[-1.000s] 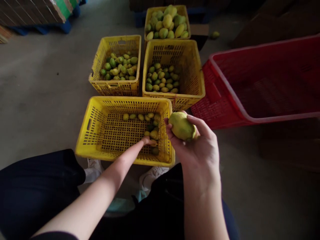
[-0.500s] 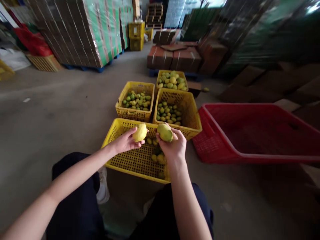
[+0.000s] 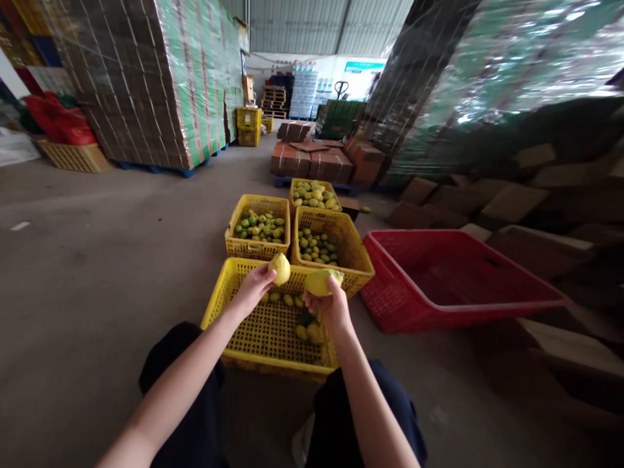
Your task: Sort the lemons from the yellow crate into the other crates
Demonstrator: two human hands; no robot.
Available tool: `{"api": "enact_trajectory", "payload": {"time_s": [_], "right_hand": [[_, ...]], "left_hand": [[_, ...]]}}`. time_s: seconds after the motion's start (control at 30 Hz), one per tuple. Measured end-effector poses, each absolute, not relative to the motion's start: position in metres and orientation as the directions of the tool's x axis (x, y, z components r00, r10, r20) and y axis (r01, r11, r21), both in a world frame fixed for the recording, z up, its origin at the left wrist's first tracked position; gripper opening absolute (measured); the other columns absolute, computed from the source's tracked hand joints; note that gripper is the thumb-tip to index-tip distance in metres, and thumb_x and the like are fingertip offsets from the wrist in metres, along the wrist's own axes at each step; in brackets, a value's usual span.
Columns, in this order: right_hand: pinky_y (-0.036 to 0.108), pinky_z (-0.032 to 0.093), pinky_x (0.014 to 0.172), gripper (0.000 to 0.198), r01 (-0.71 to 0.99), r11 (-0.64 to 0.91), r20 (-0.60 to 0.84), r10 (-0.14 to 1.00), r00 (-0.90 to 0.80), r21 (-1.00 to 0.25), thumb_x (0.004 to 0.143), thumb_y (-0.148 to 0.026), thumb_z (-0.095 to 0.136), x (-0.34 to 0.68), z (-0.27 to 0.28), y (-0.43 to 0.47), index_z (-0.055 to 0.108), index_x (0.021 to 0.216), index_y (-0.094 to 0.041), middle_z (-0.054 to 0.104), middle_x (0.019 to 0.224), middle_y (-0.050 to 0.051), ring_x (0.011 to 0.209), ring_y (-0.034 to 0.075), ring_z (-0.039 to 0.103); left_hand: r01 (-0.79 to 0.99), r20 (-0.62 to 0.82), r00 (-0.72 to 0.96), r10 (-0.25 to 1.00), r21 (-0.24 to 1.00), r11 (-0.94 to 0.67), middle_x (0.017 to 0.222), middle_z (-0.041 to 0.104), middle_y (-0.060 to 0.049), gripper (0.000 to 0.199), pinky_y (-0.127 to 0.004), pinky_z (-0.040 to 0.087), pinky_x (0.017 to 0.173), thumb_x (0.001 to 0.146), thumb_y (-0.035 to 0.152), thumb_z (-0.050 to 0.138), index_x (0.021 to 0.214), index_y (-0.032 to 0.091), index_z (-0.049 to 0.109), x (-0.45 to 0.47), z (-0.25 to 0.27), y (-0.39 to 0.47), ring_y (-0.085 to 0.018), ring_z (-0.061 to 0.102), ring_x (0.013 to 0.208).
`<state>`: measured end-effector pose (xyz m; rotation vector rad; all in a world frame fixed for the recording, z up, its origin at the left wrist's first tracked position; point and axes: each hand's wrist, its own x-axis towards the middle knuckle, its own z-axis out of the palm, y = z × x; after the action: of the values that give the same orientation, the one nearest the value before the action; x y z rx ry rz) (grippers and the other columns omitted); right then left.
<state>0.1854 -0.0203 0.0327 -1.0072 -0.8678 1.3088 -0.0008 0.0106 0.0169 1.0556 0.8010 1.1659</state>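
Your left hand (image 3: 253,288) grips a yellow fruit (image 3: 280,269), your right hand (image 3: 335,311) a greener fruit (image 3: 318,283), both held over the near crate (image 3: 263,336), seemingly for viewing, though dimness hides detail.

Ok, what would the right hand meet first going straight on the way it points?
Probably the yellow crate on the right, just beyond the front crate. The right hand, holding a fruit, might instead pass above it; depth is unclear.
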Motion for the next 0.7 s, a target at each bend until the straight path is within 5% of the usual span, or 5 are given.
{"api": "enact_trajectory", "payload": {"time_s": [0.1, 0.3, 0.53, 0.7], "right_hand": [[0.023, 0.027, 0.032, 0.049, -0.272, 0.067, 0.008, 0.977, 0.214, -0.960, 0.071, -0.069, 0.060, 0.183, 0.022, -0.019, 0.052, 0.062, -0.021, 0.052, 0.046, -0.001, 0.036, 0.010, 0.042], [0.024, 0.027, 0.038, 0.046, -0.106, 0.098, 0.074, 0.976, 0.205, -0.989, 0.071, -0.064, 0.066, 0.178, 0.023, -0.020, 0.046, 0.065, -0.022, 0.046, 0.047, -0.006, 0.040, 0.009, 0.036], [0.031, 0.047, 0.060, 0.045, 0.354, 0.279, 0.349, 0.924, 0.153, -0.893, 0.064, -0.046, 0.080, 0.182, 0.036, -0.033, 0.056, 0.093, -0.023, 0.066, 0.072, 0.000, 0.064, 0.019, 0.058], [0.039, 0.052, 0.077, 0.049, 0.415, 0.370, 0.469, 0.868, 0.165, -0.831, 0.063, -0.044, 0.083, 0.182, 0.034, -0.031, 0.062, 0.103, -0.023, 0.070, 0.096, 0.006, 0.086, 0.025, 0.063]], "left_hand": [[-0.329, 0.043, 0.210, 0.977, 0.944, 0.029, 0.096, 0.071, -0.005, 0.059, -0.035, 0.052, 0.085, 0.065, 0.063, 0.076, 0.104, 0.020, 0.066, 0.002, 0.019, 0.009, -0.026, 0.061, 0.112], [-0.384, 0.034, 0.158, 0.987, 0.923, 0.029, 0.099, 0.071, -0.008, 0.062, -0.036, 0.053, 0.086, 0.062, 0.063, 0.078, 0.103, 0.018, 0.067, -0.001, 0.021, 0.009, -0.025, 0.063, 0.103], [-0.128, 0.318, 0.119, 0.941, 0.944, -0.303, 0.112, 0.067, -0.009, 0.057, -0.039, 0.053, 0.089, 0.057, 0.044, 0.086, 0.105, 0.022, 0.064, -0.005, 0.028, 0.014, -0.023, 0.062, 0.102], [0.115, 0.498, 0.240, 0.833, 0.838, -0.534, 0.115, 0.064, -0.008, 0.044, -0.041, 0.052, 0.091, 0.069, 0.039, 0.082, 0.107, 0.026, 0.064, -0.014, 0.038, 0.001, -0.024, 0.060, 0.108]]}}
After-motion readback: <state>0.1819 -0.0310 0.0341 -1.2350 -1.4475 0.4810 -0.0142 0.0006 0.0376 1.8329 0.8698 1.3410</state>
